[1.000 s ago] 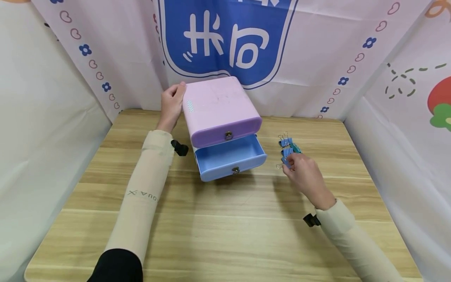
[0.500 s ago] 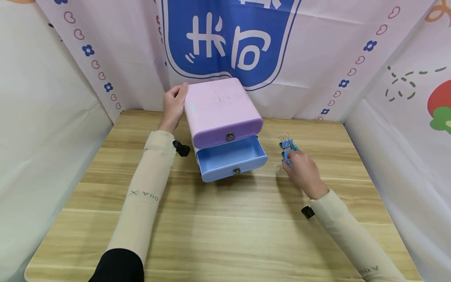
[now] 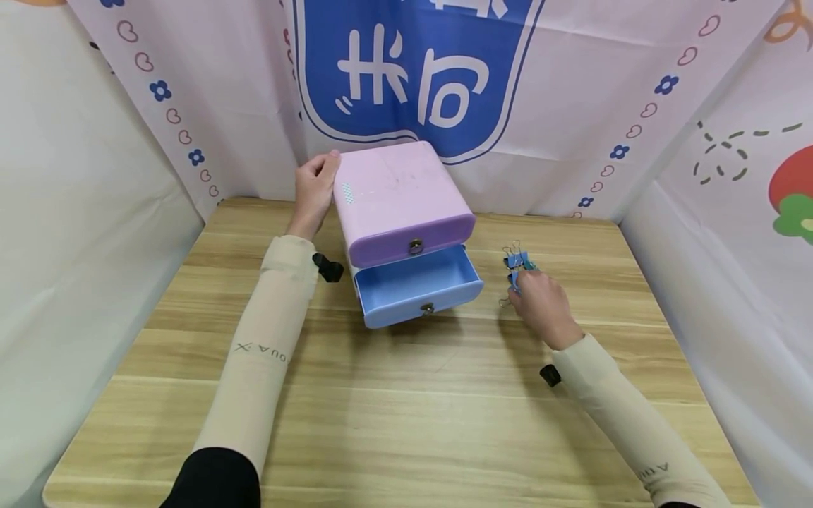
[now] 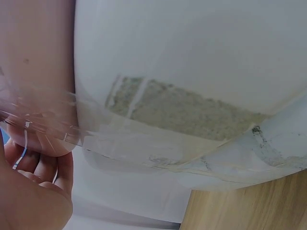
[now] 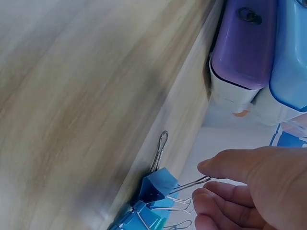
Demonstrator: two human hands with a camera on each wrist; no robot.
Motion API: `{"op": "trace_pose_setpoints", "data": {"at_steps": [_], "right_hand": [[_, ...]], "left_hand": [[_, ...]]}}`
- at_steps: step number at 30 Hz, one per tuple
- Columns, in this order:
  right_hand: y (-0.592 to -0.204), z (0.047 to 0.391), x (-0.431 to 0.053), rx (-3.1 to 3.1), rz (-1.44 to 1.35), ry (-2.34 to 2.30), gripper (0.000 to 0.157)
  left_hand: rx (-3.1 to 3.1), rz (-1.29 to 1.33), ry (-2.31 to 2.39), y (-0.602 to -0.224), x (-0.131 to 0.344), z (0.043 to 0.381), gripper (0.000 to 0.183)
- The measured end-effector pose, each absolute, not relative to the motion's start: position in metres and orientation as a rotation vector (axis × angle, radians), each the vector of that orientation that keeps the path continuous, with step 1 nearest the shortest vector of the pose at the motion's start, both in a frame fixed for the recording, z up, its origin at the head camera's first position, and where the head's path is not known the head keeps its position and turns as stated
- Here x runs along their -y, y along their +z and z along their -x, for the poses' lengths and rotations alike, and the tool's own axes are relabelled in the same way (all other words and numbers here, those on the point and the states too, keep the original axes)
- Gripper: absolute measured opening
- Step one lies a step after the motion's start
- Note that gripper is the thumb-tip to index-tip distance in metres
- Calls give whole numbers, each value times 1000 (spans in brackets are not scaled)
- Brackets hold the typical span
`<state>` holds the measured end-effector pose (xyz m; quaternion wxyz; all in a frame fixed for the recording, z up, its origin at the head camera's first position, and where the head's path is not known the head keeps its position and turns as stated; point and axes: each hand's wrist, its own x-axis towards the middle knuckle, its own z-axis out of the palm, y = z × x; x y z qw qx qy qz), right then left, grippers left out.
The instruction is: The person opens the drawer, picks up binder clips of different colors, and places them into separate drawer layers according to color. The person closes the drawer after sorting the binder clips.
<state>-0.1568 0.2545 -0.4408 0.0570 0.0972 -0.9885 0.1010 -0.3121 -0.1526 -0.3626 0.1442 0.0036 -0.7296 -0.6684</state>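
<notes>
My left hand [image 3: 314, 192] grips the rear left edge of a small pink drawer box [image 3: 396, 187], its thumb at the top. In the left wrist view, curled fingers [image 4: 45, 167] lie by the box's pale side [image 4: 192, 43]. The upper purple drawer [image 3: 381, 245] is closed; the lower blue drawer [image 3: 419, 286] is pulled out and looks bare inside. To the right, my right hand [image 3: 543, 307] is at a cluster of blue binder clips [image 3: 516, 261]. In the right wrist view, its thumb and finger pinch the wire handle of the nearest binder clip [image 5: 158, 184], which rests on the table.
The wooden table [image 3: 406, 423] spreads in front of both arms. A printed cloth [image 3: 571, 106] hangs behind it, close to the box's back. White cloth sides stand at left and right. A teal piece [image 3: 531, 266] lies among the clips, its kind unclear.
My right hand has shifted slightly up and left over the nearest clip, covering more of it. My left hand and the drawer box stay put; the view drifts a little.
</notes>
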Motion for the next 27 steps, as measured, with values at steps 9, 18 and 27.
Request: {"op": "trace_pose_setpoints", "data": {"at_steps": [9,18,27], "right_hand": [[-441,160,-254,3003,-310,286,18],[-437,161,-257,3027,-302,304,20],[-430,161,-263,3045,-277,486,34]], "left_hand": [[2097,-6,-1919,-363,152,313,44],[2098,-10,-1917,-362,151,312,44],[2111,-28,-1929,-363,152,312,46]]}}
